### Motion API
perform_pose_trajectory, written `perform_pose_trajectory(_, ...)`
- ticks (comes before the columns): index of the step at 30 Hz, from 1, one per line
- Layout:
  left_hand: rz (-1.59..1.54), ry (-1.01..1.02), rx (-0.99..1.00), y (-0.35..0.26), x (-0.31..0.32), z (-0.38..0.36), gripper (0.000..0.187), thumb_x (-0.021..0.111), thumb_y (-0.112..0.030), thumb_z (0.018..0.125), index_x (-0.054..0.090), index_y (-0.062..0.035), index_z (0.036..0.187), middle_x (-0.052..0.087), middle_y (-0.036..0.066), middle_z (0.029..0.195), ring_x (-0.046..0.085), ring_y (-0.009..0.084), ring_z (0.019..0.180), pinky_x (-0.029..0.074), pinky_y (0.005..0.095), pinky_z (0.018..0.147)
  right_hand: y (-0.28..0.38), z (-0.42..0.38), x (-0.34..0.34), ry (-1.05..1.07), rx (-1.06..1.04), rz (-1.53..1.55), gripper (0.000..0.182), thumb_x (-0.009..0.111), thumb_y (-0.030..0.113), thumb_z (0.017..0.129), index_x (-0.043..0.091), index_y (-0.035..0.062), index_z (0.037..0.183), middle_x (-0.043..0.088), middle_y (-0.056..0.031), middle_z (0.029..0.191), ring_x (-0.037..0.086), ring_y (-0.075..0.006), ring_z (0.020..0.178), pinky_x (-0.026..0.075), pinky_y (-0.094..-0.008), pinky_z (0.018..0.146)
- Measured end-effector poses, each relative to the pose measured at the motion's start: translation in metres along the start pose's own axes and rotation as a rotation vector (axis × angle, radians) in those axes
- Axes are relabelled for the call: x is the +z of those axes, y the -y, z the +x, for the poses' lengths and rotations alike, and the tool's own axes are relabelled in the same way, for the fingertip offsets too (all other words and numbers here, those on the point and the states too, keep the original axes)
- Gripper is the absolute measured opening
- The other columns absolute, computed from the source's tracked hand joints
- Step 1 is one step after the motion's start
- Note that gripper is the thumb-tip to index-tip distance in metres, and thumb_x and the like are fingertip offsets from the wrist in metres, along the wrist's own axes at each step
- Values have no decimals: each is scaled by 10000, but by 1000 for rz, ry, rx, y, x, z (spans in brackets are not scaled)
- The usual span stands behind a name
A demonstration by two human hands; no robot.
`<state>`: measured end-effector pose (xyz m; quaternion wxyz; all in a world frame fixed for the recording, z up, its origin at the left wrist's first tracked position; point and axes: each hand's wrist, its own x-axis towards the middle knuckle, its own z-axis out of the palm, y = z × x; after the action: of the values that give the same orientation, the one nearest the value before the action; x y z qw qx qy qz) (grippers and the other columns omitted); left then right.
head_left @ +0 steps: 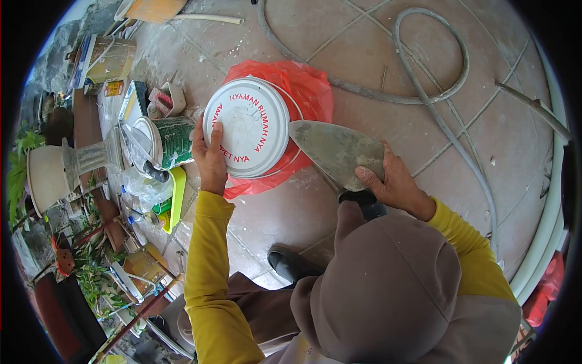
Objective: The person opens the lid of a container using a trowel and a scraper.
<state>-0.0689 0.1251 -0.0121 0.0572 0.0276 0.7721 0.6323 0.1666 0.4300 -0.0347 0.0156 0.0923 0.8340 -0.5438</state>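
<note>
A white paint bucket (247,127) with red lettering on its lid stands in a red plastic bag (312,91). My left hand (211,155) grips the bucket's left side, thumb on top of the lid and the other fingers round the edge. My right hand (395,182) is closed on the wide end of a pointed trowel (339,148), thumb on its dirty grey blade. The blade's tip points left and meets the right edge of the lid in this view; whether it touches is hard to tell. The trowel's handle is mostly hidden.
Left of the bucket are a green can (176,142), a putty knife (138,145), a bright green plastic piece (177,200) and more clutter. A grey hose (418,79) loops over the tiled floor (364,36). A dark shoe (291,262) is below.
</note>
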Motion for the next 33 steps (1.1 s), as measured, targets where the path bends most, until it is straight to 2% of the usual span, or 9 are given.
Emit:
perform_pose_trajectory(4,-4,71,-28,-15,1,3,538,654,-184,949,486,55,1401,605,144,1288,604,169,1094,480,284,959,22,-4,-3,7,53,75,748,668,344,936,345,-209,1321,669,-309,982,678,-460,922,530,-462,826)
perform_pose_trajectory(9,-110,171,-129,-17,-5,17,508,645,-184,954,514,46,1387,651,121,1222,624,150,1067,494,267,944,28,-5,-3,46,61,132,652,666,312,939,405,-172,1289,678,-286,985,687,-440,919,534,-435,831)
perform_pose_trajectory(13,-121,108,-99,-11,-2,17,477,627,-199,976,527,35,1379,661,101,1208,625,125,1052,495,255,932,21,-7,3,-7,6,17,591,657,306,945,451,-145,1268,679,-278,997,685,-424,947,526,-439,861)
perform_pose_trajectory(19,-95,112,-109,-19,3,13,477,597,-218,1001,508,30,1398,659,98,1206,620,122,1052,493,255,930,12,16,-21,142,-82,164,616,658,330,941,458,-157,1262,682,-266,1021,673,-429,983,514,-451,895)
perform_pose_trajectory(22,-78,106,-74,-15,1,15,465,589,-231,1008,521,36,1382,657,98,1198,615,119,1040,491,251,922,5,15,-23,98,-117,-55,637,665,343,933,460,-171,1248,681,-262,991,678,-431,939,514,-453,903)
perform_pose_trajectory(27,22,139,-25,-19,4,17,450,590,-247,1009,553,51,1344,662,95,1174,604,118,1033,485,250,912,7,66,-67,313,-123,-75,716,662,371,929,413,-210,1265,669,-277,940,669,-461,880,530,-456,862)
perform_pose_trajectory(28,42,145,-16,-21,3,15,449,591,-249,1009,558,54,1337,663,95,1169,602,118,1033,484,250,910,4,66,-65,316,-122,-91,711,657,367,933,410,-210,1267,668,-277,935,669,-464,874,532,-452,856)
perform_pose_trajectory(29,100,174,2,-19,-1,17,495,581,-255,1020,503,38,1412,639,111,1262,621,133,1073,495,259,939,2,65,-63,320,-121,-108,706,653,363,936,408,-209,1269,668,-276,930,668,-466,868,534,-449,849)
perform_pose_trajectory(33,159,147,34,-14,-4,20,485,575,-246,1022,506,47,1403,641,120,1255,624,135,1062,500,262,928,-18,42,-21,120,-131,-58,645,641,329,951,425,-184,1276,676,-264,948,677,-442,883,525,-425,869)
